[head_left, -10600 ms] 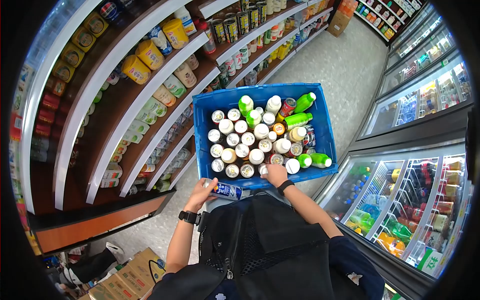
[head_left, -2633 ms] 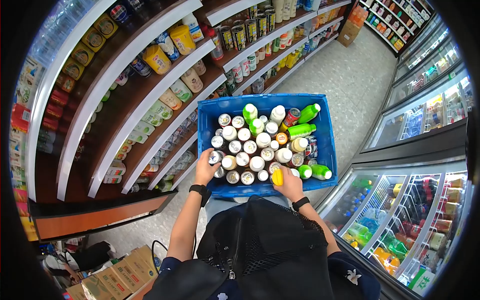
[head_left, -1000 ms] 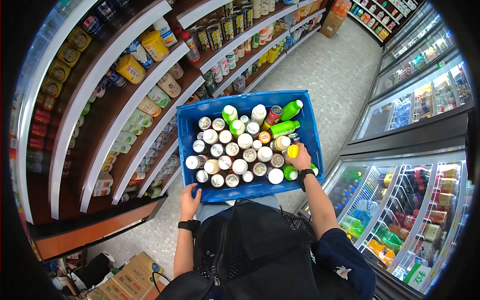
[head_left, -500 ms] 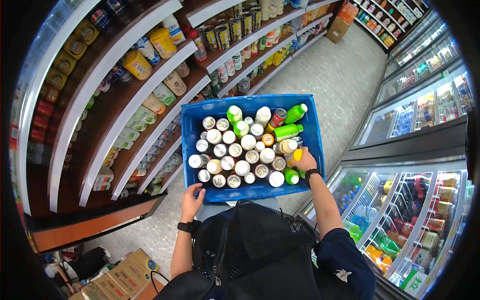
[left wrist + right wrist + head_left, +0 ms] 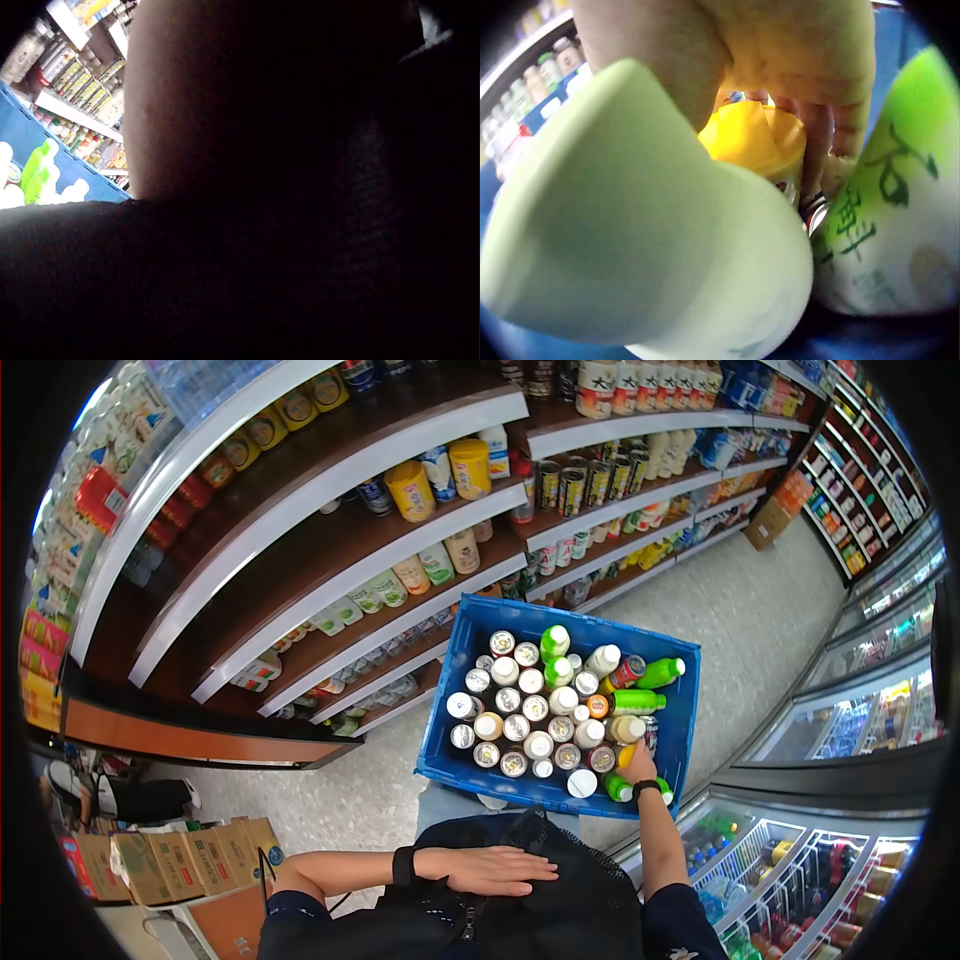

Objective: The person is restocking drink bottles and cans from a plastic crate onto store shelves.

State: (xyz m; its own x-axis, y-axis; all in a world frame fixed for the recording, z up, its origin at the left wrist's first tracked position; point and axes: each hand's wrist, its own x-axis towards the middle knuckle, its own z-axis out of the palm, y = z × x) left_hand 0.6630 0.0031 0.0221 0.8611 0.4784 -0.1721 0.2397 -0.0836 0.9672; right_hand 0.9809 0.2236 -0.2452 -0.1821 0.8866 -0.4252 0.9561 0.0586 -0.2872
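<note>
A blue crate packed with upright cans and bottles stands in front of me. At its right end my right hand grips a yellow-capped bottle. Seen from the right wrist, fingers curl round the faceted yellow cap, with a pale green bottle and a green-and-white bottle close in front. My left hand lies flat with straight fingers on the black bag at my chest. The left wrist view is mostly dark, with the forearm and black fabric filling it.
Curved shelves of drinks run along the left and back. Glass-door fridges line the right side. Cardboard boxes are stacked at lower left, near another person. Grey floor shows beyond the crate.
My left hand, earlier at a can and then the crate's front edge, now lies on the bag. The right hand carried the yellow-capped bottle rightward from the front middle. The head view has swung left.
</note>
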